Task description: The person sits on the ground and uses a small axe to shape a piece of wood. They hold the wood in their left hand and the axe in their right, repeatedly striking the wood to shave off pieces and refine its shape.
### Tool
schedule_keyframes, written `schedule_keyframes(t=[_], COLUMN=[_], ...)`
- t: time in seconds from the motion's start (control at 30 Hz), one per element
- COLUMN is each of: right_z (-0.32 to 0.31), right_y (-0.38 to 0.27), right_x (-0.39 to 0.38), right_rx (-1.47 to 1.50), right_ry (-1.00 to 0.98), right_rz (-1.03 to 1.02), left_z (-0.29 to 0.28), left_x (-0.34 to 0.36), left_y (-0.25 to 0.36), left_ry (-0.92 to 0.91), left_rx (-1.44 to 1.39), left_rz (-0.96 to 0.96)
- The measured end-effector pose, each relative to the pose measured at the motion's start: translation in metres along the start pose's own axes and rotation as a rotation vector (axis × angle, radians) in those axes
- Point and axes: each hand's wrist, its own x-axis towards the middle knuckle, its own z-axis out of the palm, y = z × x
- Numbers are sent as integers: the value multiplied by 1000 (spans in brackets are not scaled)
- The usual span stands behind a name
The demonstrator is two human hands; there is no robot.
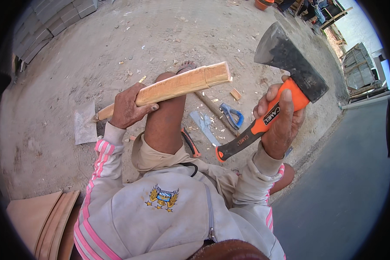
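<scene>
My left hand (130, 106) is closed around a pale, roughly squared piece of wood (182, 84). The wood slants up to the right above my knee, with a step cut near its far end and a narrower lower end. On the right, my right hand (281, 121) grips a hatchet (292, 65) by its orange-and-black handle, close below the head. The dark steel blade is raised and points up and left, apart from the wood. Under the wood's lower end lies a flat greyish plate (85, 125), whose kind I cannot make out.
On the dirt ground lie a blue-handled handsaw (232, 116), a round wooden stick (214, 108), an orange-and-black tool handle (190, 142) and scattered wood chips. Grey blocks (52, 21) are stacked far left, brown boards (41, 221) near left. A grey wall (333, 173) stands right.
</scene>
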Motion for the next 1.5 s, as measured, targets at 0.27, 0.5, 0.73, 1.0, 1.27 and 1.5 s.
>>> schedule_keyframes(t=[0.27, 0.5, 0.73, 1.0, 1.27, 1.5], right_z=[-7, 8, 20, 13, 15, 15], right_y=[-13, -26, -13, -7, -16, -18], right_x=[-28, -28, -37, -35, -31, -28], right_rx=[-20, 70, -67, -31, 30, 155], right_ry=[-189, -35, -91, -89, -42, -35], right_rz=[52, -4, 215, 205, 155, 187], left_z=[4, 8, 8, 8, 11, 9], left_x=[7, 0, 1, 3, 1, 0], left_y=[-3, -9, -4, -1, -9, -10], left_ry=[9, 31, 62, 74, 65, 42], left_rx=[81, 121, 126, 118, 177, 200], left_rz=[-20, 17, 16, 28, 65, 47])
